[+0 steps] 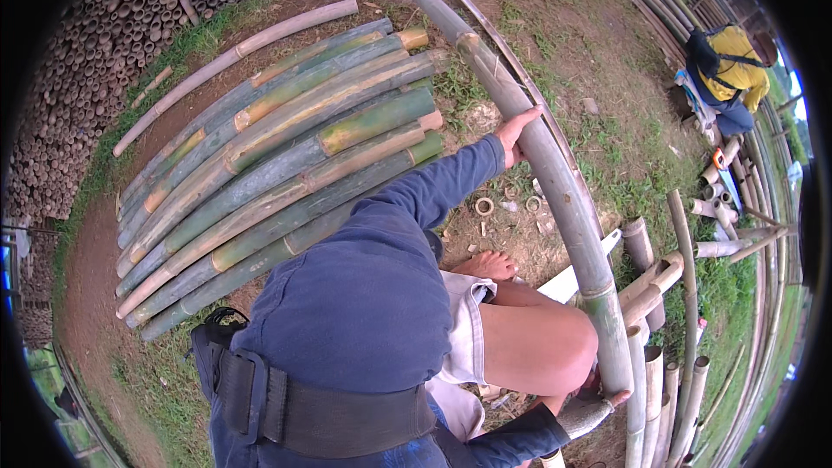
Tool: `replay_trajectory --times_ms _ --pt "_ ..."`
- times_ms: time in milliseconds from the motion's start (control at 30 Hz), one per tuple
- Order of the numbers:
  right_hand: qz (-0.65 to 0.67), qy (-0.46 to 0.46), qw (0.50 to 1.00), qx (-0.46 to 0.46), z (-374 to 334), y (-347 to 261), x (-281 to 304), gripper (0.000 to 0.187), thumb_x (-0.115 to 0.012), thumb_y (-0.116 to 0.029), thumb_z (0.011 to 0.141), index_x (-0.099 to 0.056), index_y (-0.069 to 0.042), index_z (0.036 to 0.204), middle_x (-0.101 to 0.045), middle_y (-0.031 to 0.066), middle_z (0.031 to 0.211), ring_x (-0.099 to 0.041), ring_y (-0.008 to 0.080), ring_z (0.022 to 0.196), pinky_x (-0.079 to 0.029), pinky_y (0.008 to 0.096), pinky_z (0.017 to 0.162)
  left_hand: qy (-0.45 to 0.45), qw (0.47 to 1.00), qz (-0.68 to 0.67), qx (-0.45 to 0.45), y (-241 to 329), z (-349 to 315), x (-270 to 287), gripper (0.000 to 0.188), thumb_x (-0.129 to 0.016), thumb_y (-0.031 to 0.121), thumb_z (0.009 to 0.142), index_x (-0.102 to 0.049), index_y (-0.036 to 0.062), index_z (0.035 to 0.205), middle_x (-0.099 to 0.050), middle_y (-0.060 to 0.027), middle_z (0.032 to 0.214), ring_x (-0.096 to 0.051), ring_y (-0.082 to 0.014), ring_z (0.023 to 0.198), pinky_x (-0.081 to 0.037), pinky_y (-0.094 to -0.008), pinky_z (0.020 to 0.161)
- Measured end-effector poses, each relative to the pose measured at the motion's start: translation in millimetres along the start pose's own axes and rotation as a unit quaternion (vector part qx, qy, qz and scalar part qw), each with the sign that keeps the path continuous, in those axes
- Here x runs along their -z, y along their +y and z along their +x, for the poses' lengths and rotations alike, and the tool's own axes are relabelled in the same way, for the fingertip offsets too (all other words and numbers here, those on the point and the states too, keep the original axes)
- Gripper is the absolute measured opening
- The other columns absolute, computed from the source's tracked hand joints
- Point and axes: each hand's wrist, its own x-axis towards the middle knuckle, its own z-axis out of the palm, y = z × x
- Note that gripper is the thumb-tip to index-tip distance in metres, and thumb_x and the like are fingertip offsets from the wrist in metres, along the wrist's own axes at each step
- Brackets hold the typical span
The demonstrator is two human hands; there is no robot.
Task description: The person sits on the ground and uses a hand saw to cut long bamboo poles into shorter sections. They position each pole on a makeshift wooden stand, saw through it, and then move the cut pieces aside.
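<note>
A long grey-green bamboo pole (563, 195) runs from the top middle down past my knee. My bare left hand (517, 134) is closed around its upper part, fingers wrapped over the near side. At the lower end my right hand (591, 414), in a pale glove, is closed on the pole's butt, with bare fingertips showing at its edge; my knee hides part of this hand. A thin split strip of bamboo (511, 54) lies along the pole's far side. Behind the pole near my bare foot is a long white flat piece (565, 282).
Several cut bamboo poles (286, 178) lie side by side at left. Stacked bamboo (104, 61) rises behind them. Upright bamboo pieces (654, 381) stand at lower right, near cut tubes and an orange-handled saw (721, 160). A person in yellow (737, 61) crouches at far right.
</note>
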Motion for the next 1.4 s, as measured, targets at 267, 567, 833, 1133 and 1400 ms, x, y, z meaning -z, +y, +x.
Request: replay_trajectory --times_ms 267,567,833,1133,1400 --pt "-0.229 -0.106 0.964 0.087 92 -60 -80 0.085 -0.066 -0.069 0.099 -0.047 -0.009 0.156 -0.065 0.0138 0.134 -0.069 0.0235 0.114 -0.055 0.0325 0.089 0.029 0.994 -0.027 -0.106 76 -147 38 0.066 -0.088 0.049 0.089 -0.059 0.0111 0.134 -0.066 -0.0083 0.128 -0.065 -0.0262 0.122 -0.052 -0.0482 0.107" --pt "-0.529 -0.395 0.749 0.058 78 23 -383 0.057 -0.062 -0.063 0.105 -0.061 -0.017 0.138 -0.07 0.0033 0.108 -0.069 0.0142 0.076 -0.055 0.0268 0.066 0.288 0.921 -0.108 -0.238 164 -333 192 0.076 -0.089 0.05 0.088 -0.052 0.0148 0.144 -0.059 -0.0074 0.141 -0.06 -0.0254 0.132 -0.045 -0.0474 0.119" --pt "-0.368 -0.525 0.764 0.073 -50 222 -514 0.051 -0.066 -0.054 0.106 -0.06 -0.009 0.129 -0.066 0.005 0.097 -0.065 0.0137 0.081 -0.054 0.0316 0.064 0.441 0.831 -0.094 -0.326 194 -453 294 0.087 -0.088 0.06 0.086 -0.05 0.0164 0.151 -0.057 -0.0049 0.145 -0.058 -0.0242 0.135 -0.046 -0.0418 0.117" --pt "-0.315 -0.728 0.609 0.014 -98 282 -501 0.052 -0.063 -0.023 0.109 -0.054 -0.013 0.158 -0.062 0.0058 0.134 -0.06 0.0169 0.121 -0.052 0.0338 0.104 0.654 0.719 0.231 -0.045 219 -489 369 0.076 -0.083 0.064 0.088 -0.067 0.0054 0.135 -0.073 -0.0169 0.119 -0.078 -0.0301 0.089 -0.062 -0.039 0.083" --pt "-0.477 -0.639 0.591 0.123 -97 202 -464 0.043 -0.062 -0.014 0.104 -0.063 -0.009 0.147 -0.071 0.0064 0.111 -0.066 0.0157 0.102 -0.053 0.0321 0.093 0.482 0.413 0.758 -0.148 269 -387 406 0.068 -0.075 0.069 0.089 -0.076 0.0133 0.128 -0.076 -0.0192 0.121 -0.069 -0.0391 0.121 -0.051 -0.0491 0.107"
